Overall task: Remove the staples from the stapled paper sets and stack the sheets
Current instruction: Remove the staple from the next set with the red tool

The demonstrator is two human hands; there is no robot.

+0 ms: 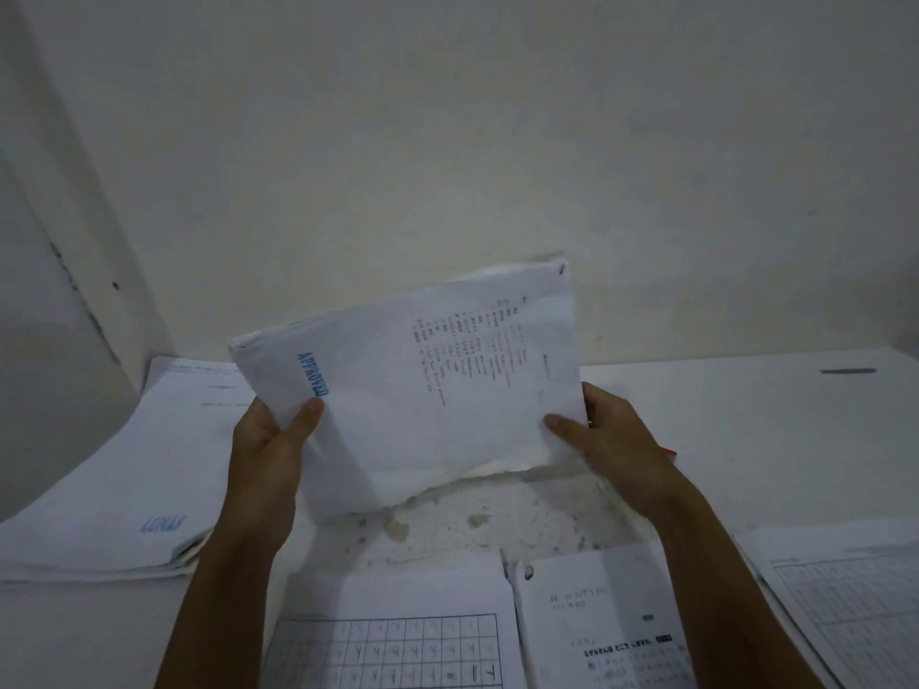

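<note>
Paper set stamped APPROVED is held up off the worktop, tilted, with both hands on its lower corners. Left hand grips the lower left corner, thumb on the front and fingers curled behind. Right hand pinches the lower right corner the same way, and a bit of red tool shows just behind it; what it is I cannot tell. A dark mark at the top right corner looks like the staple.

Likely step: bringing the set into position for pulling that staple. To do it well, lay the set flat on the worktop with the stapled corner near the right hand, press the sheets down with the left hand beside the staple, and lift the staple's legs evenly so the corner does not tear.

Loose sheets belong on the stack at left, stamped LUNAS. More papers lie nearest the person.
</note>
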